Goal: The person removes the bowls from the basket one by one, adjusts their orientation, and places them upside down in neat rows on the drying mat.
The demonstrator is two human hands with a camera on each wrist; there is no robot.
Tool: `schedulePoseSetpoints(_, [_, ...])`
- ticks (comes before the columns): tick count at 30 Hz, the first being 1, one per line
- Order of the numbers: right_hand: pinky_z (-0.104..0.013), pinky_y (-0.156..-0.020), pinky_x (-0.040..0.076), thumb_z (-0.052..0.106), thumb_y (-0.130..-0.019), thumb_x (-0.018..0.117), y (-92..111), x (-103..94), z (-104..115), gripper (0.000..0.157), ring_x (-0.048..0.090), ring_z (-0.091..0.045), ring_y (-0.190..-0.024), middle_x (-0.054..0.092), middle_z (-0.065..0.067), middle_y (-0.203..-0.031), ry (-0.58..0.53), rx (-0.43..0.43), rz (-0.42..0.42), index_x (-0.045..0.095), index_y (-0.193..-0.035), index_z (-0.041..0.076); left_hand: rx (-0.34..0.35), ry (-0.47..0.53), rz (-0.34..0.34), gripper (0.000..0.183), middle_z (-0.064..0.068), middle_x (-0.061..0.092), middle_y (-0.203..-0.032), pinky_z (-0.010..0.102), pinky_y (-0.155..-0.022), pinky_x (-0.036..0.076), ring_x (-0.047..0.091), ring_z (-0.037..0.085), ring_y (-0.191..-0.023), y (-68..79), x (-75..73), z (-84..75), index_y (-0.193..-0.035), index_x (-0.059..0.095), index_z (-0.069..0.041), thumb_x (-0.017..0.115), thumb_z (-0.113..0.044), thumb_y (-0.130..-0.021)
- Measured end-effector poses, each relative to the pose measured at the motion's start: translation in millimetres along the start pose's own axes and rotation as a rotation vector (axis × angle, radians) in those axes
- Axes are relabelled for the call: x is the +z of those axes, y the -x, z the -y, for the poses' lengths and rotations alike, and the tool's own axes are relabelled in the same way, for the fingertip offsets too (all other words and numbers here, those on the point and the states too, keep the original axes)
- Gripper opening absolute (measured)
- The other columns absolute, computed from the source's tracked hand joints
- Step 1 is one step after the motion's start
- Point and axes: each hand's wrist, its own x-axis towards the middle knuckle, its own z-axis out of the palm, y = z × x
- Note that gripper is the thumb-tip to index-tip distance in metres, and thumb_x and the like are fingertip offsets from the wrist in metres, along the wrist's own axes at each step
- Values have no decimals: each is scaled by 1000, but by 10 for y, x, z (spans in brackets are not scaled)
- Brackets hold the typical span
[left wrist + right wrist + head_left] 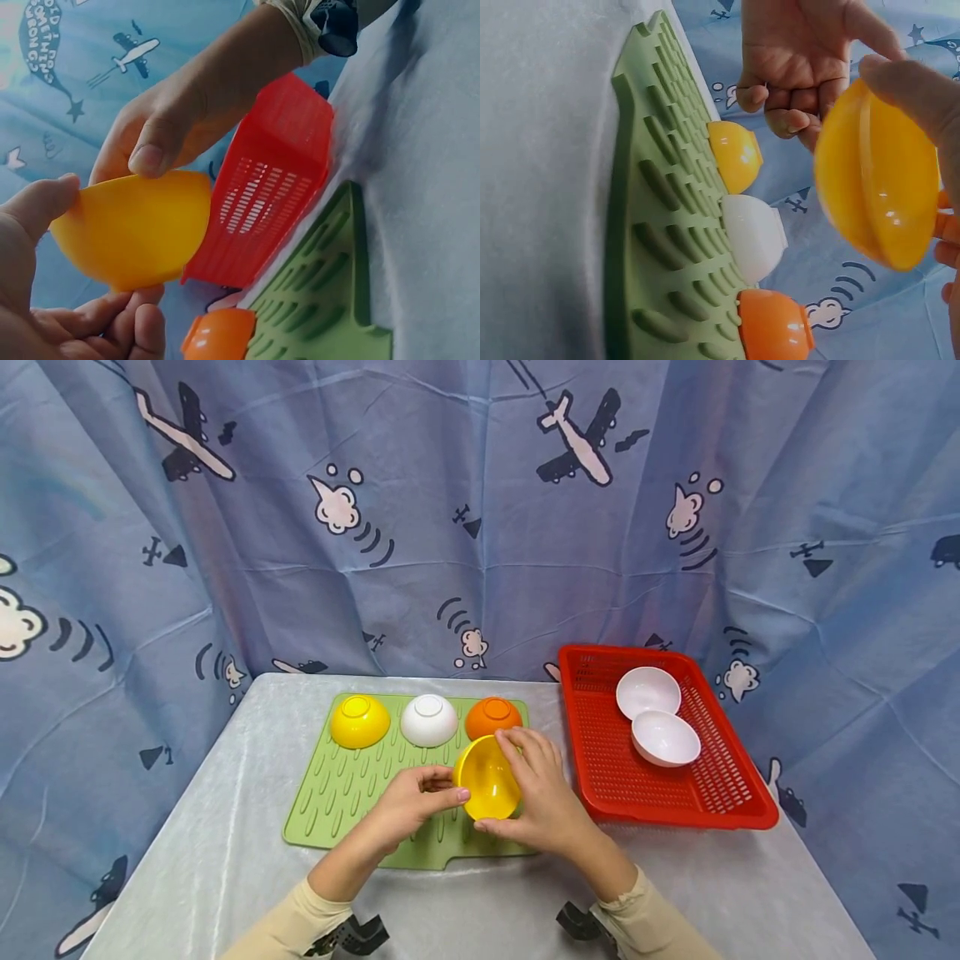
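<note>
A yellow bowl (489,781) is held up over the front right part of a green drying mat (324,814), tilted so its inside faces the head camera. My left hand (411,803) holds its left side, thumb at the rim and fingers below, near the base in the left wrist view. From the right, my right hand (546,793) grips the same bowl with fingers spread over the far rim and thumb at the near side. Along the mat's back edge, another yellow bowl (360,722), a white bowl (429,722) and an orange bowl (491,717) sit upside down.
To the right stands a red plastic basket (600,777) with slotted sides. Inside it, two white bowls (648,692) lie with their openings up, one overlapping the other. A blue patterned curtain (420,527) hangs behind the pale cloth-covered table (202,827).
</note>
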Motion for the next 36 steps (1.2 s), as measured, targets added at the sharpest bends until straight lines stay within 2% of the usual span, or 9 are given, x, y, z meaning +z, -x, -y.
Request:
schedulePoseSetpoints(3, [-65,-114,27,57,-71,88,-9,-79,12,112,36,-38,-141,45,-18,-152,-63,93,27,38,-157,7,30,-87,-52,49,5,70,-109,35,-80,51,62,22,-103,11,-33,-16,-123,71,-7,84,-34,-84])
schedulePoseSetpoints(6, [-67,-113,30,49,-74,89,-20,-179,23,104,36,-37,-143,44,-14,-154,-158,239,34,38,-158,12,84,-178,-106,52,-2,70,-110,39,-83,49,60,24,-106,28,-65,-34,-122,71,-16,89,-36,-78])
schedulePoseSetpoints(10, [-66,-112,34,39,-81,86,-28,-274,17,90,39,-35,-144,47,-12,-155,-275,384,44,43,-155,11,201,-278,-160,57,-8,68,-115,44,-90,48,59,25,-108,37,-94,-58,-123,70,-21,93,-36,-73])
schedulePoseSetpoints(14, [-64,-113,33,37,-87,82,-29,-305,29,79,42,-33,-144,52,-10,-151,-347,457,98,46,-153,12,318,-396,-213,64,-6,66,-121,44,-94,48,58,19,-109,40,-116,-79,-125,68,-20,96,-33,-69])
schedulePoseSetpoints(20, [-66,-111,35,44,-89,77,-31,-277,70,78,49,-36,-138,56,-13,-145,-401,559,190,46,-154,14,477,-561,-244,72,-3,65,-131,50,-102,40,53,20,-122,42,-143,-102,-128,67,-15,98,-28,-65])
schedulePoseSetpoints(25, [-67,-109,37,47,-88,77,-34,-245,77,78,50,-37,-136,54,-13,-147,-442,609,223,48,-152,14,654,-723,-241,73,-3,66,-128,43,-91,35,53,19,-119,47,-149,-111,-127,67,-16,99,-25,-62])
schedulePoseSetpoints(27, [-66,-109,38,48,-87,78,-33,-240,71,78,50,-37,-135,54,-11,-148,-466,619,228,49,-151,14,695,-761,-243,74,-4,66,-127,41,-88,33,53,19,-119,47,-148,-116,-126,67,-16,100,-27,-61])
schedulePoseSetpoints(31, [-67,-106,39,44,-85,80,-26,-237,39,78,51,-37,-133,57,-9,-145,-566,614,217,50,-150,15,677,-698,-228,81,-3,63,-131,44,-93,33,51,20,-122,44,-164,-127,-130,66,-17,101,-31,-58])
schedulePoseSetpoints(36, [-70,-108,34,35,-83,84,-5,-233,-17,76,50,-35,-133,60,-8,-141,-683,522,173,50,-149,17,515,-534,-216,98,0,59,-138,51,-106,36,49,22,-125,34,-208,-121,-140,59,-18,101,-33,-53])
